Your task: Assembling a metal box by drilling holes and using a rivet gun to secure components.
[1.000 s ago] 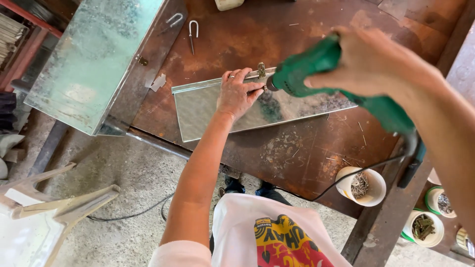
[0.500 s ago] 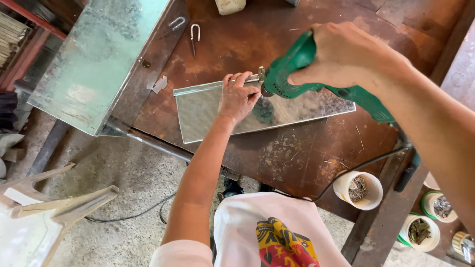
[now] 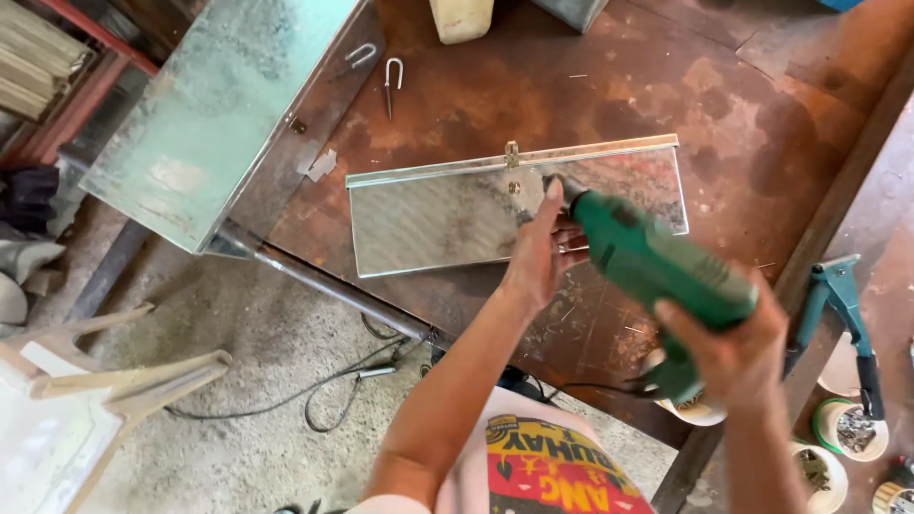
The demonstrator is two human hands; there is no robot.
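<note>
My right hand is wrapped tight around the grip of the green drill, tilted with its nose over the sheet-metal panel lying flat in the middle of the rusty desk. My left hand curls its fingers around the drill's front end, thumb up, just below the small latch on the panel's far edge.

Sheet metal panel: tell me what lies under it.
The sheet metal panel lies flat on the rusty brown table, which shows around its edges. Whatever is directly beneath the panel is covered.
</note>
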